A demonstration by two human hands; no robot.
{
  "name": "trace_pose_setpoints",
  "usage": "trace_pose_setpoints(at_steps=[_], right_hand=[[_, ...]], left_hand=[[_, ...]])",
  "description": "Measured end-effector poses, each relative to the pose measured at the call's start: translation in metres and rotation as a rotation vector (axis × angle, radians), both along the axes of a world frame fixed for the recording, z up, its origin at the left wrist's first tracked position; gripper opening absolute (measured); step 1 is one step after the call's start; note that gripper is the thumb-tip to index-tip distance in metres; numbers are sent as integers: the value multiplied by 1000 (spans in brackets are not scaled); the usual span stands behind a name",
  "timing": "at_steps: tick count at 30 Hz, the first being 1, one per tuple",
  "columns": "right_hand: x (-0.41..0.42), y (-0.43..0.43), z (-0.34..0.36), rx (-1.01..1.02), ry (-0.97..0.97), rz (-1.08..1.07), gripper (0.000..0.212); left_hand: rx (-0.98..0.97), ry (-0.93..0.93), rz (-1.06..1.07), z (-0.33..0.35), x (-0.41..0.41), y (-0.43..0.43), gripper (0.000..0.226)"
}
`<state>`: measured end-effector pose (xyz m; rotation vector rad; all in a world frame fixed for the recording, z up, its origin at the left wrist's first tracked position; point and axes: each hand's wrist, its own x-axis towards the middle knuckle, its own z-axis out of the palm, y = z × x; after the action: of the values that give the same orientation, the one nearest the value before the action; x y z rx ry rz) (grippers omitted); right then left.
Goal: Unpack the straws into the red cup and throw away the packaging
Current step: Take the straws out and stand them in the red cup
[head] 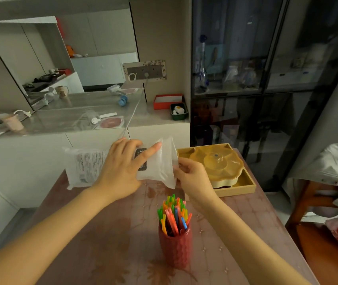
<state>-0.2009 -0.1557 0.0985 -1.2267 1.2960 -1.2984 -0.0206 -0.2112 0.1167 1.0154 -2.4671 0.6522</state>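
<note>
Both hands hold a clear plastic bag (155,161) above the surface (102,233). The left hand (120,171) has its grip closed around the bag's middle; the right hand (192,177) pinches its open end, probably to flatten it for discarding. Below the grips, colourful straws (174,212) stand in the red cup (175,247).

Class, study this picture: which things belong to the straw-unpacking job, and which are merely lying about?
Belong to the job:
plastic packaging, held by the left hand and right hand
colourful straws
red cup

Lying about:
yellow snack tray
red box
white cloth on the chair
mug on the counter
</note>
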Motion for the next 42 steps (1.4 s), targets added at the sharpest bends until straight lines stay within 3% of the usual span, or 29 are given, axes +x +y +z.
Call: trace_pose_setpoints(at_steps=[2,4,7,10,17,24,28,33,37,39,42], right_hand=[[-2,-2,-6,257,-457,65,23],[-5,-7,-17,473,-784,87,37],[-6,-12,-26,640,-1101,141,52],[-2,-14,-23,706,-1298,229,56],[4,-18,-13,716,-1390,231,66],[6,-18,-11,717,-1443,219,60],[2,-17,-9,694,-1443,166,60],[-5,-14,-6,638,-1426,235,51],[-10,-14,-6,641,-1410,276,34],[-17,-16,-11,616,-1411,174,26],[-34,-20,-20,519,-1422,8,33]], left_hand=[[-30,-114,8,8,-2,1,104],[-71,-279,7,16,-6,0,106],[-180,-506,-76,32,-16,-2,104],[-294,-638,-177,55,-29,-7,94],[-536,-843,-307,87,-43,-16,80],[-479,-825,-299,102,-44,-13,96],[-501,-764,-248,112,-35,-14,77],[-530,-707,-195,122,-23,-12,71],[-466,-633,-221,119,-10,-15,75],[-407,-576,-197,107,0,-17,85],[-268,-420,-110,79,17,-19,97]])
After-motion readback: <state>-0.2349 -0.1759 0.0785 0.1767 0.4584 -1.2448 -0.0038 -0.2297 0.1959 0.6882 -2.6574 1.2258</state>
